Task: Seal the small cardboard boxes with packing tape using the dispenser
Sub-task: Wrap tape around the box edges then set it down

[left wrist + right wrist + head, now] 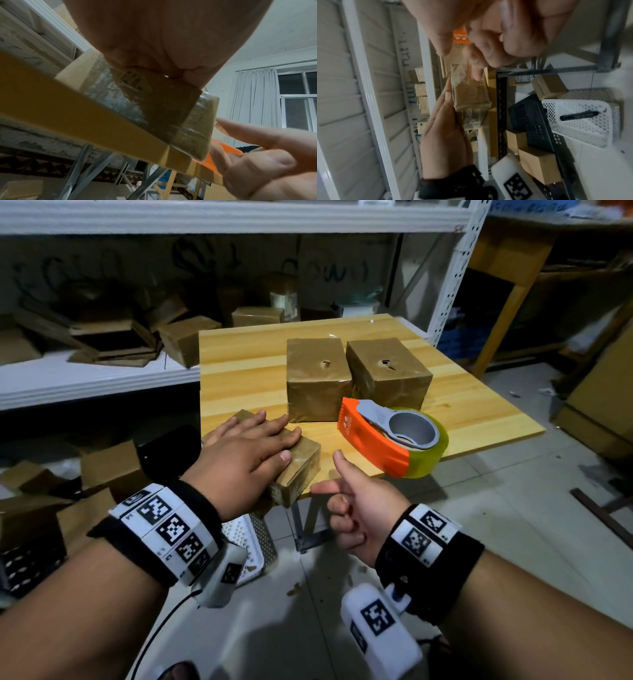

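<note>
Nearest, right hand (346,501) is hovering just off the table's near edge, thumb and forefinger extended, other 3 fingers curling loosely, gripping nothing. Left hand (246,450) is lying flat with straight fingers on the small box (301,463), which is sitting at the near-left corner of the wooden table (239,371) and overhanging it. Left wrist view is showing glossy tape already wrapping that box's side.

Just beyond, the orange tape dispenser (376,440) is lying on its side near the table's front edge, untouched.

Farther back, 2 taped boxes (318,378) are standing side by side.

Judgement: 1 box is being steadied between strips. Next move calls for the right hand taking up the dispenser while the left is pinning the box.
</note>
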{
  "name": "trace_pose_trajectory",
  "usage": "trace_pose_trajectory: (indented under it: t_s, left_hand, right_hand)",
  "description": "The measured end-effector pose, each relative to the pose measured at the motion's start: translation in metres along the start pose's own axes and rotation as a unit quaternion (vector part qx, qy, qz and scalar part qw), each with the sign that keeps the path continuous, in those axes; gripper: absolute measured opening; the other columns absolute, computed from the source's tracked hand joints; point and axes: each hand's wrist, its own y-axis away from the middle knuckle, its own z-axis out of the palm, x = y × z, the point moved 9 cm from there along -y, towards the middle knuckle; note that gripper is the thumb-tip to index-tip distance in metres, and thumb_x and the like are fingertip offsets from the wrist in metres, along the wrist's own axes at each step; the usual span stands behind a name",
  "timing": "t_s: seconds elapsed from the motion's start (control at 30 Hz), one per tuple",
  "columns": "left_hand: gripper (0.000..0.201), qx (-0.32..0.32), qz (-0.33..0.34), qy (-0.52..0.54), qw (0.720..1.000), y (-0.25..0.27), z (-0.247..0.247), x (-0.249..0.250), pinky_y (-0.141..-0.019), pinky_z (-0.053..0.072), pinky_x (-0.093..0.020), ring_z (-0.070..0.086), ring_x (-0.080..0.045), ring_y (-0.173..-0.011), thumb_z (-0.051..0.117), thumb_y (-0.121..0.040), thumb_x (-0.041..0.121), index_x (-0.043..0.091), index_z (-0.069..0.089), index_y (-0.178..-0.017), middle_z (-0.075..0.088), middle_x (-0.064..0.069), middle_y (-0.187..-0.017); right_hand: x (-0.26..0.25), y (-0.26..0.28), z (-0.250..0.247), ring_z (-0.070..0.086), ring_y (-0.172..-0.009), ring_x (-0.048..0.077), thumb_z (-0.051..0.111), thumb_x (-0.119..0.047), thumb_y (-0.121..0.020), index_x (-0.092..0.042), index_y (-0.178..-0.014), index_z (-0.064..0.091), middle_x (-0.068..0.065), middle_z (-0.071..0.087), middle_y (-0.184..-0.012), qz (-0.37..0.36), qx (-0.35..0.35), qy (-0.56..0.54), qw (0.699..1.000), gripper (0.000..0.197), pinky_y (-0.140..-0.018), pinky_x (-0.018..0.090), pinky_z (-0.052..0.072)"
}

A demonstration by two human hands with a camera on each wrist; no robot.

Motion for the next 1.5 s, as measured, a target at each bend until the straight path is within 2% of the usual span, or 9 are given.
trace_pose_trajectory:
  t_s: [0.3,0.57,0.7,0.87,1.13,1.3,1.37,1.43,1.5]
  left_hand:
    - [0.072,-0.002,0.0,0.0,1.0,0.0,0.0,0.001,-0.127,0.003,-0.035,0.014,-0.007,-0.159,0.018,-0.087,0.072,0.05,0.045,-0.15,0.03,0.024,-0.165]
    - [0.071,-0.003,0.001,0.001,1.0,0.0,0.0,0.0,-0.127,0.003,-0.037,0.014,-0.006,-0.159,0.018,-0.088,0.072,0.052,0.044,-0.15,0.03,0.025,-0.165]
    - [0.063,0.006,0.006,0.007,1.0,0.0,0.0,-0.003,-0.129,0.006,-0.043,0.016,-0.006,-0.159,0.021,-0.09,0.071,0.055,0.042,-0.148,0.03,0.027,-0.163]
    - [0.06,0.002,0.007,0.007,1.0,0.0,0.002,-0.003,-0.129,0.006,-0.045,0.015,-0.006,-0.159,0.021,-0.09,0.072,0.058,0.039,-0.146,0.029,0.028,-0.163]
    - [0.067,-0.003,0.0,0.001,1.0,0.001,0.001,0.0,-0.129,0.004,-0.041,0.014,-0.005,-0.159,0.019,-0.089,0.072,0.054,0.042,-0.15,0.029,0.026,-0.165]
    - [0.072,-0.011,-0.001,-0.008,1.0,0.0,0.002,0.001,-0.129,0.004,-0.042,0.012,-0.006,-0.159,0.016,-0.088,0.072,0.051,0.042,-0.152,0.027,0.026,-0.166]
    - [0.072,-0.013,-0.003,-0.007,1.0,0.0,0.002,0.001,-0.129,0.004,-0.042,0.011,-0.005,-0.159,0.016,-0.088,0.072,0.052,0.042,-0.152,0.026,0.026,-0.166]
    - [0.071,-0.013,-0.005,-0.005,1.0,0.0,0.002,0.0,-0.129,0.005,-0.042,0.011,-0.005,-0.159,0.017,-0.088,0.073,0.053,0.041,-0.152,0.025,0.027,-0.166]
    - [0.072,-0.011,-0.006,-0.002,1.0,0.0,0.001,0.0,-0.129,0.005,-0.041,0.012,-0.005,-0.159,0.017,-0.088,0.072,0.051,0.042,-0.152,0.026,0.026,-0.166]
  right_hand:
    - [0.012,-0.006,0.009,0.024,-0.037,0.005,0.069,-0.069,-0.086,-0.024,-0.079,0.063,-0.007,0.028,-0.051,0.027,-0.065,-0.121,0.99,0.046,-0.04,0.018,0.012]
    - [-0.002,-0.008,0.004,0.027,-0.037,0.006,0.077,-0.055,-0.075,-0.023,-0.098,0.067,-0.006,0.034,-0.055,-0.114,-0.035,-0.155,0.981,0.04,-0.038,0.014,0.018]
    - [-0.002,-0.011,0.002,0.027,-0.035,0.006,0.072,-0.036,-0.095,-0.021,-0.105,0.07,-0.006,0.035,-0.054,-0.11,-0.041,-0.182,0.976,0.018,-0.038,0.014,0.016]
    - [-0.003,-0.018,-0.015,0.032,-0.035,0.007,0.071,-0.016,-0.1,-0.013,-0.102,0.071,-0.008,0.043,-0.047,-0.154,0.042,-0.046,0.986,0.004,-0.035,0.015,0.024]
    - [-0.016,-0.03,-0.016,0.055,-0.05,0.02,0.081,-0.034,-0.089,-0.022,-0.073,0.072,-0.009,0.059,-0.046,-0.187,0.152,0.141,0.96,0.022,-0.062,0.034,0.047]
    - [-0.023,-0.023,-0.015,0.057,-0.053,0.027,0.077,-0.034,-0.071,-0.021,-0.075,0.05,0.005,0.057,-0.059,-0.21,0.187,0.193,0.94,0.031,-0.057,0.041,0.051]
    - [-0.027,-0.016,-0.014,0.054,-0.048,0.025,0.076,-0.024,-0.078,-0.024,-0.082,0.049,0.005,0.054,-0.06,-0.248,0.18,0.144,0.941,0.027,-0.051,0.034,0.046]
    - [-0.034,-0.006,-0.002,0.057,-0.045,0.021,0.066,-0.015,-0.101,-0.019,-0.094,0.053,0.006,0.057,-0.062,-0.275,0.135,0.014,0.952,0.016,-0.043,0.027,0.044]
    - [-0.039,-0.002,0.012,0.062,-0.051,0.021,0.053,-0.023,-0.11,-0.012,-0.095,0.057,0.007,0.063,-0.06,-0.247,0.067,-0.145,0.956,0.018,-0.047,0.029,0.05]
